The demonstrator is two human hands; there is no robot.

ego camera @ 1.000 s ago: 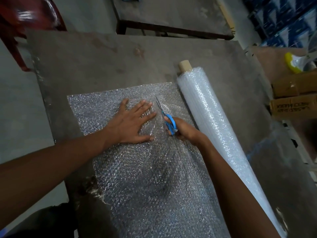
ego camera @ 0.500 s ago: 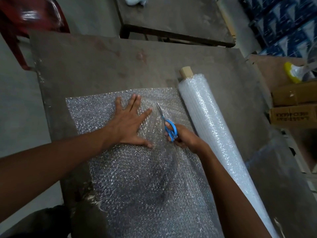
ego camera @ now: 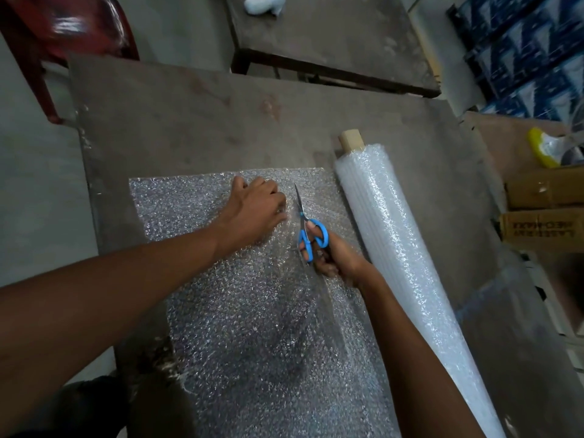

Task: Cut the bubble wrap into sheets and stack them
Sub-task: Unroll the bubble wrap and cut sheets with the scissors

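I see right hand (ego camera: 335, 257) grasping blue scissors (ego camera: 308, 230), blades on bubble wrap sheet (ego camera: 240, 311) mid-frame; left hand (ego camera: 256, 210) fingers curled, bunching sheet; roll (ego camera: 398, 248) lies right on bench (ego camera: 189, 121).

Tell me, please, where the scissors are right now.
In the head view, the blue-handled scissors are centre frame, held by the right hand, blades pointing away over the bubble wrap sheet, between the left hand and the bubble wrap roll.
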